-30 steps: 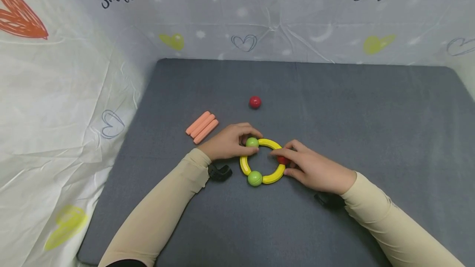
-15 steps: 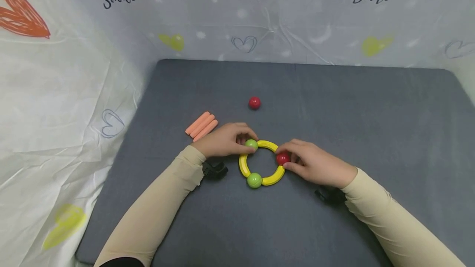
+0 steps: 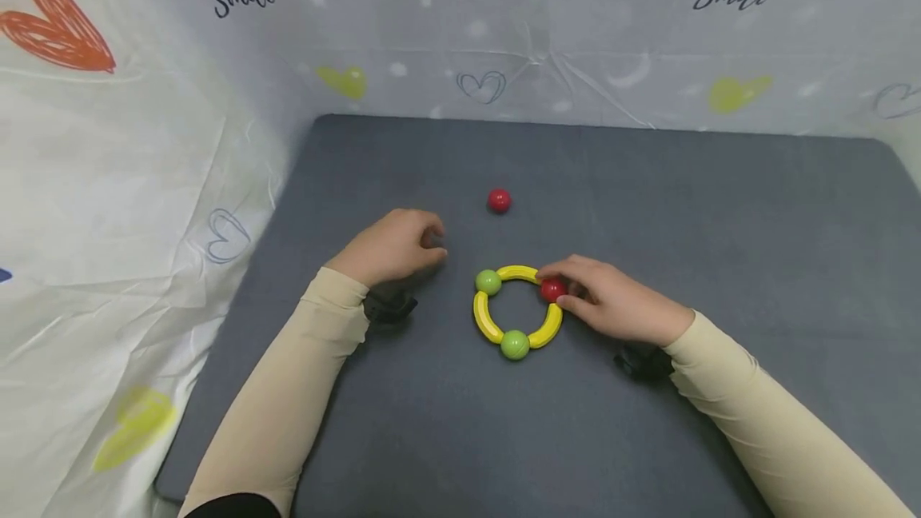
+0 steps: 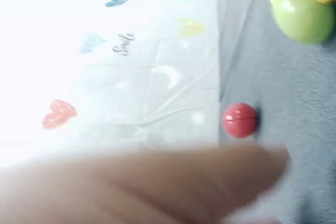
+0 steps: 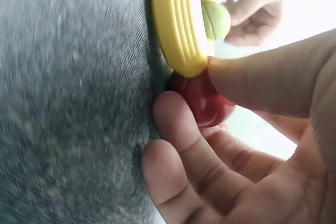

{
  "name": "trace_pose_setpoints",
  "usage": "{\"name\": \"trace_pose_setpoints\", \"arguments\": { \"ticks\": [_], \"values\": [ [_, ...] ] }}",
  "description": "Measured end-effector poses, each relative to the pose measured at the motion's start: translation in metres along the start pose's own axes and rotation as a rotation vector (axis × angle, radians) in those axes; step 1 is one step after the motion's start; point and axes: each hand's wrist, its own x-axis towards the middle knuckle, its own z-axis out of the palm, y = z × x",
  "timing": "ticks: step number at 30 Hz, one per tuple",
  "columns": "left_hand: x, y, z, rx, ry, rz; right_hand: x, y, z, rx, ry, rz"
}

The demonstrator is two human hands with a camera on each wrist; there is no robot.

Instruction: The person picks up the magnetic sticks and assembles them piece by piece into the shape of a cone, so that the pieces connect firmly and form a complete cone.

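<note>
A ring of yellow curved rods (image 3: 488, 318) joined by balls lies on the dark grey table. An upper-left green ball (image 3: 488, 282), a lower green ball (image 3: 514, 344) and a red ball (image 3: 552, 289) sit in it. My right hand (image 3: 612, 298) pinches that red ball between thumb and fingers; the right wrist view shows the red ball (image 5: 202, 98) against the end of a yellow rod (image 5: 178, 19). My left hand (image 3: 394, 246) hovers left of the ring, fingers loosely curled, with nothing visible in its grasp. The orange sticks seen earlier are hidden behind it.
A loose red ball (image 3: 500, 201) lies beyond the ring, and also shows in the left wrist view. Behind the table (image 3: 683, 206) hangs a white printed sheet (image 3: 403, 14), which also runs down the left side.
My left hand has let go of the upper-left green ball and moved left over the orange sticks. The ring has turned slightly, its lower green ball shifting right, while my right hand keeps the red ball.
</note>
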Motion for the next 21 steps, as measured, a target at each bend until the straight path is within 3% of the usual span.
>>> {"name": "trace_pose_setpoints", "arguments": {
  "ticks": [4, 7, 11, 17, 21],
  "values": [
    [-0.007, 0.005, -0.004, 0.138, 0.04, -0.143, 0.008, 0.002, -0.003, 0.013, -0.01, 0.063],
    [-0.009, 0.008, -0.002, 0.212, 0.044, -0.2, 0.015, 0.003, -0.004, 0.035, -0.016, 0.103],
    [-0.008, 0.009, 0.002, 0.212, 0.049, -0.207, 0.023, 0.004, -0.005, 0.05, -0.021, 0.121],
    [-0.005, 0.01, 0.005, 0.159, 0.047, -0.2, 0.038, 0.006, -0.003, 0.006, 0.006, 0.068],
    [-0.004, 0.011, 0.007, 0.125, 0.001, -0.197, 0.045, 0.005, -0.004, -0.001, 0.002, 0.052]
  ]
}}
